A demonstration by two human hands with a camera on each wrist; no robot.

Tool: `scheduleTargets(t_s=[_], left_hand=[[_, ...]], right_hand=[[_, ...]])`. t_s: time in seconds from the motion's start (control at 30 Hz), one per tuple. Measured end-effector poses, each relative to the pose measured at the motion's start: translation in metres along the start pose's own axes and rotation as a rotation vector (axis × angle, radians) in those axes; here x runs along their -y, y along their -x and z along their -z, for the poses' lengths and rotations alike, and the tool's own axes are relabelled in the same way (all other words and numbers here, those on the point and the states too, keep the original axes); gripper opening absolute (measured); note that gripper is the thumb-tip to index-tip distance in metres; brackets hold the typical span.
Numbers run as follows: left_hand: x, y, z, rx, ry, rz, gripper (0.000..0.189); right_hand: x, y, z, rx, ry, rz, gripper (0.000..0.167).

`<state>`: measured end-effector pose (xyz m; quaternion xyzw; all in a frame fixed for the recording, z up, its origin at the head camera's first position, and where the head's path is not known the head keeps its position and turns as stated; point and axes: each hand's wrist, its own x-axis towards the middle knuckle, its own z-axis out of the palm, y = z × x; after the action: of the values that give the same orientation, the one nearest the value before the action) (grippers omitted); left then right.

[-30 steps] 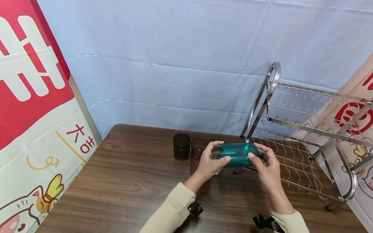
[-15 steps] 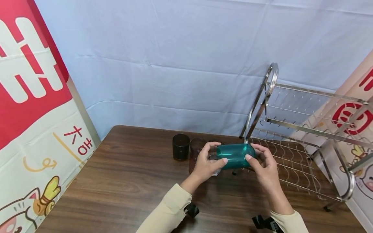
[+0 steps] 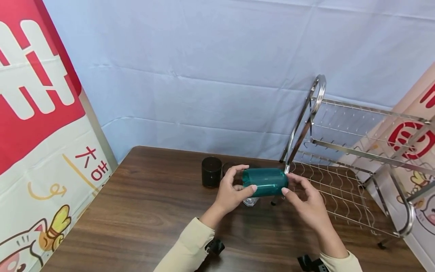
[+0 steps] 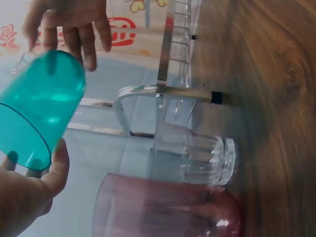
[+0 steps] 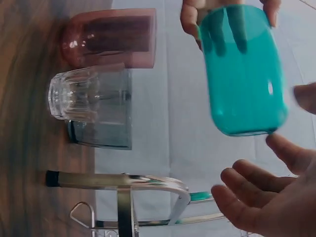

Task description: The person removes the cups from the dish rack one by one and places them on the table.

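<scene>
A translucent teal cup [image 3: 266, 182] lies sideways in the air above the table, mouth to the left and base to the right. My left hand [image 3: 228, 194] grips it at the mouth end, thumb on the near side and fingers round the far side. At the base end is my right hand [image 3: 310, 204], its fingers spread and relaxed. In the right wrist view one fingertip is right at the base edge of the teal cup [image 5: 244, 74], while the thumb stands apart from it. The left wrist view shows the cup's open rim beside the left thumb.
Behind the hands stand a black cup [image 3: 211, 172], a pink cup [image 4: 158, 207], a clear glass [image 4: 197, 158] and a greyish glass [image 5: 101, 136]. A two-tier metal dish rack [image 3: 360, 151] stands at the right of the wooden table [image 3: 142, 211].
The teal cup and left hand have shifted left, covering more of the pink cup. The right hand has loosened from round the base, its fingers now spread at the end.
</scene>
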<state>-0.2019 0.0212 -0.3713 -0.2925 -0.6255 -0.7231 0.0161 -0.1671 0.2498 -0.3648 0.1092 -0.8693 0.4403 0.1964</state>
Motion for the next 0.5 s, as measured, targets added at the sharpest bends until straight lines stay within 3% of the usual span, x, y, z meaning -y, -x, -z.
scheduleTargets(t_s=[0.17,0.33,0.5], left_hand=[[-0.004,0.007,0.009,-0.014,-0.089,-0.016,0.051],[0.01,0.008,0.019,-0.031,-0.154,0.0,0.051],[0.018,0.009,0.029,-0.076,-0.272,-0.071,0.05]], right_hand=[[0.004,-0.001,-0.001,0.003,0.172,0.057,0.04],[0.007,-0.003,-0.001,0.024,0.23,0.164,0.04],[0.01,-0.003,-0.003,0.082,0.285,0.189,0.04]])
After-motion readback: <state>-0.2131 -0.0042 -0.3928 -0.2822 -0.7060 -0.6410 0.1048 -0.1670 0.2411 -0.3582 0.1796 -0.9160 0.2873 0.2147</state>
